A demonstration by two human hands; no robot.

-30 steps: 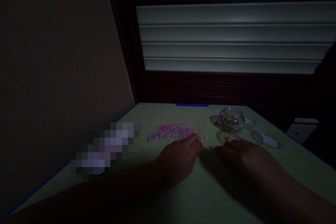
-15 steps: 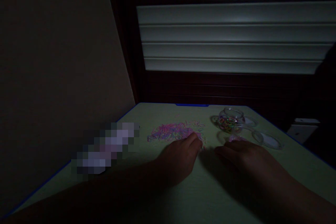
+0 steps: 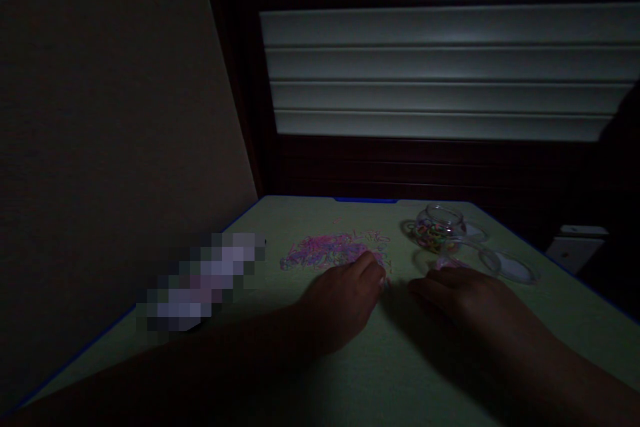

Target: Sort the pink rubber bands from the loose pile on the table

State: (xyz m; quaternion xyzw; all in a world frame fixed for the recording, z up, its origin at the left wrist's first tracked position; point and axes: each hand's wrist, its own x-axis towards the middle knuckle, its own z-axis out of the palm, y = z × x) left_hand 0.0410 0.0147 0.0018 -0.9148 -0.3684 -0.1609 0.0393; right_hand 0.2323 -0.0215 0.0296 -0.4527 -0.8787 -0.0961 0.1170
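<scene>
**Left hand (image 3: 343, 303) at the near edge of a loose pile; two lids off**

Directions are read from the left hand, twelve o'clock pointing to the far edge of the table (image 3: 380, 367). Its fingers are curled inward, tips drawn together; whether they pinch anything cannot be told from where I stand. The pile of small pink and violet loops (image 3: 323, 251) lies from eleven to twelve o'clock, its near right edge partly covered by the knuckles. At three o'clock the right hand (image 3: 467, 300) is half-curled, palm down, its grip hidden. Just beyond it stands a clear container (image 3: 465, 243) with pink pieces inside. At two o'clock, an upright jar (image 3: 446, 225) holds multicoloured loops. Two apparent lids (image 3: 516, 268) lie nearby, both off. Judged from this layout, the work is partway: both vessels hold something, while the large pile remains loose, unsorted and uncontained.
</scene>
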